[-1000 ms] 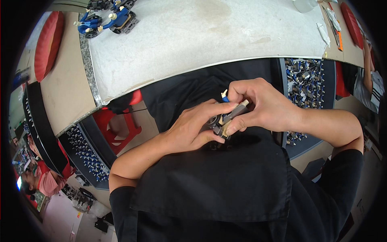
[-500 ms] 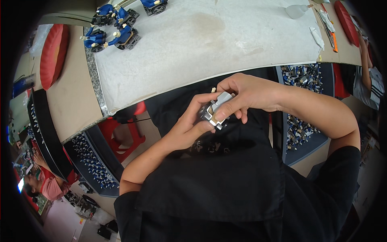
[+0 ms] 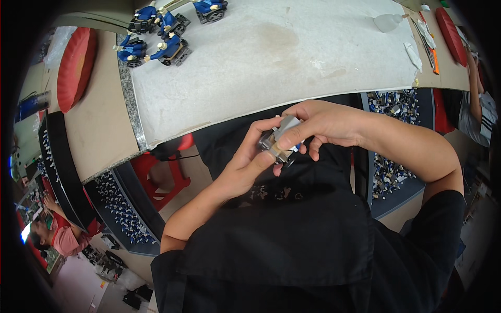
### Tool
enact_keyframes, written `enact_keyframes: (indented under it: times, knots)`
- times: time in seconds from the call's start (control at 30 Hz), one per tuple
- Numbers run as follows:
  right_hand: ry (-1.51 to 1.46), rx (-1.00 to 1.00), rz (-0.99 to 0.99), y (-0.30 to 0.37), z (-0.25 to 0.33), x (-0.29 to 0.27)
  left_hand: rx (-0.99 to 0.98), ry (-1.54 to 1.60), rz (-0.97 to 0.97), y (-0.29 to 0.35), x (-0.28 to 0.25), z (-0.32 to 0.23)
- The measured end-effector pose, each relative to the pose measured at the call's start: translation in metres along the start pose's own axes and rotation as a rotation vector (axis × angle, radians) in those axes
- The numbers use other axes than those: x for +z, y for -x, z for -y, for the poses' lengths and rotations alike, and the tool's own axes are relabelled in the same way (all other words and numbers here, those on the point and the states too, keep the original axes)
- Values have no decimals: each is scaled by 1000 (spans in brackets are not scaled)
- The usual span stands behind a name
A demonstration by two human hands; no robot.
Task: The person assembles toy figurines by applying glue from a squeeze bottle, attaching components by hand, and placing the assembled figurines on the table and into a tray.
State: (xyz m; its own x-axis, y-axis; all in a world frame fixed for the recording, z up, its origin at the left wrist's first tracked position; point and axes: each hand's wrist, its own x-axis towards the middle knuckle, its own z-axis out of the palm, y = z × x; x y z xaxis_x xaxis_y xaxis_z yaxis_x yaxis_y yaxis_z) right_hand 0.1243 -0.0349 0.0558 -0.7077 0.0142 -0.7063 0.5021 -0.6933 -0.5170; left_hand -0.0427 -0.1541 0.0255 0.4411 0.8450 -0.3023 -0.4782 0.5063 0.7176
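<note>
Just off the near edge of the table, a small toy vehicle (image 3: 290,123) with grey and tan parts and a dark wheel is in both my hands. My left hand (image 3: 245,161) is closed around its left side, the thumb pressed on the near end. From the right, my right hand (image 3: 326,124) grips it too, its thumb lying across the grey part. Fingers hide much of the toy. At the table's far left stand several toy figures (image 3: 168,49) in blue on dark wheeled bases.
A white sheet (image 3: 235,78) covers the table. A clear squeeze bottle (image 3: 386,24) and an orange cutter (image 3: 434,63) lie far right. Bins of toy parts (image 3: 386,175) flank me, with another tray (image 3: 117,208) at left. A red stool (image 3: 180,180) and a co-worker (image 3: 68,237) are left.
The toy has turned slightly in my hands. My left thumb has moved up onto its near part. The whole view has shifted a little.
</note>
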Motion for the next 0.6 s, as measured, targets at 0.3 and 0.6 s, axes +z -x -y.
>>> enact_keyframes:
  times: [0.3,0.6]
  knots:
    - [370,-333,-200,12,9,14,374,-680,130,-10,-27,-8]
    - [377,-388,-231,7,13,13,404,-614,77,-14,-30,-19]
